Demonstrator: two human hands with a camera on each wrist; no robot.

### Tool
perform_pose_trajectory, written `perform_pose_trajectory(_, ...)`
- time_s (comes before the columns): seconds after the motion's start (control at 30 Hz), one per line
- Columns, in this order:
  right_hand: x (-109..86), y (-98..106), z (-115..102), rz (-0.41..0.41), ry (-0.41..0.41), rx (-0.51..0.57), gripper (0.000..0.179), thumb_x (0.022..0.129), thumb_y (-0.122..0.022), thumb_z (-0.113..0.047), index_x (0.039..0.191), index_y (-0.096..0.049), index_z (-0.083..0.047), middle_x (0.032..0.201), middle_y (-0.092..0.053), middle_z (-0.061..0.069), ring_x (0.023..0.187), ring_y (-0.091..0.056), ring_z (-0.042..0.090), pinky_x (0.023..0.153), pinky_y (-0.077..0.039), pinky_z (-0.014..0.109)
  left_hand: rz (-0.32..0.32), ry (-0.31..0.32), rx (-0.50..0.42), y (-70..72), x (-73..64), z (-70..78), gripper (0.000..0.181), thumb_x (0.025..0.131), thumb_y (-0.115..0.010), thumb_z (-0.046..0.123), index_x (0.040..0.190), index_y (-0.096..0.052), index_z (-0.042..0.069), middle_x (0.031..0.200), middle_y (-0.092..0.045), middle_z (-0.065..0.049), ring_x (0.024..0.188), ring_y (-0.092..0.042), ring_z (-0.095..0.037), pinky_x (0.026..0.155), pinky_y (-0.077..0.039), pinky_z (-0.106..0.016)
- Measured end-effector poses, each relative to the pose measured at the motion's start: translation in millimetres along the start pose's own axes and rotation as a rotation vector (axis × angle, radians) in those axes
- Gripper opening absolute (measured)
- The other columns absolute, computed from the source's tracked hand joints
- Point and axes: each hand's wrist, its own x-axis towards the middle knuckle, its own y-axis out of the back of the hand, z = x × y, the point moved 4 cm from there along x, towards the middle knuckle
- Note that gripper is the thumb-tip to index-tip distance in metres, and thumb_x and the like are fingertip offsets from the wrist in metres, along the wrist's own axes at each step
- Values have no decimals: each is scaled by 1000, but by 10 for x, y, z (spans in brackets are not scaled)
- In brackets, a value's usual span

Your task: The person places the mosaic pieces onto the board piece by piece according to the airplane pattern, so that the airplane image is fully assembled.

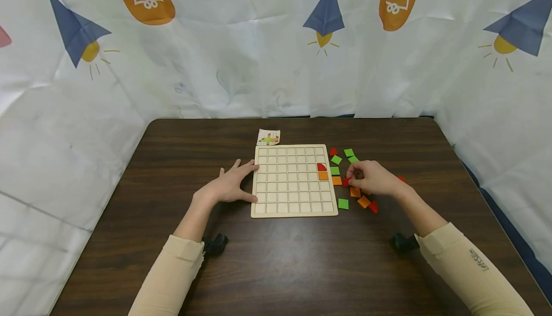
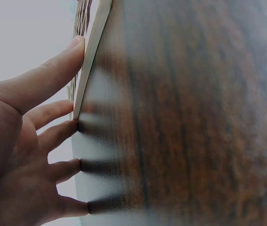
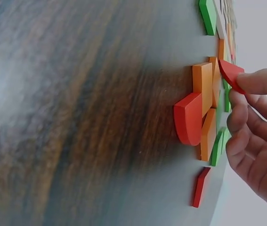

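Observation:
A pale wooden grid board point(image 1: 282, 190) lies on the table, with a red rounded piece point(image 1: 321, 167) and an orange square point(image 1: 323, 176) in cells near its right side. My left hand point(image 1: 226, 185) rests at the board's left edge, thumb and fingers spread and straight. In the left wrist view the thumb point(image 2: 53, 77) touches the board's rim. Just right of the board, my right hand point(image 1: 376, 178) pinches a red rounded tile point(image 3: 230, 74) between thumb and fingers. The tile is tilted above the other loose pieces.
Around the right hand lie loose tiles: a green square point(image 1: 343, 204), an orange square point(image 1: 363, 202), a red rounded piece point(image 1: 373, 206) and several more. A small pattern card point(image 1: 268, 137) lies behind the board. White printed cloth point(image 1: 276, 76) hangs behind the table.

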Motion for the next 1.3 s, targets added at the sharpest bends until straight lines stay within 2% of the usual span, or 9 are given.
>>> perform_pose_trajectory(0.37,60,5,-47,37,45,13,5,99,-70,-11,104,-71,-9,93,-68,-3,81,-59,18,70,-51,32,-4,1,2,-1,0,-7,98,87,-84,40,164,-29,16,171,-11,-9,155,5,-39,112,6,-76)
perform_pose_trajectory(0.63,103,-44,-100,9,67,53,8,99,-71,-13,106,-72,-9,97,-69,-1,87,-61,19,75,-53,34,-7,0,4,-11,10,-8,98,87,-84,41,164,-29,17,171,-10,-8,155,5,-38,112,6,-75)
perform_pose_trajectory(1.3,247,-229,-281,-44,116,106,9,98,-72,-11,106,-73,-7,92,-68,-2,81,-62,18,74,-54,33,-11,3,10,-4,-2,2,98,87,-83,42,164,-29,16,171,-11,-10,155,5,-40,112,5,-76)
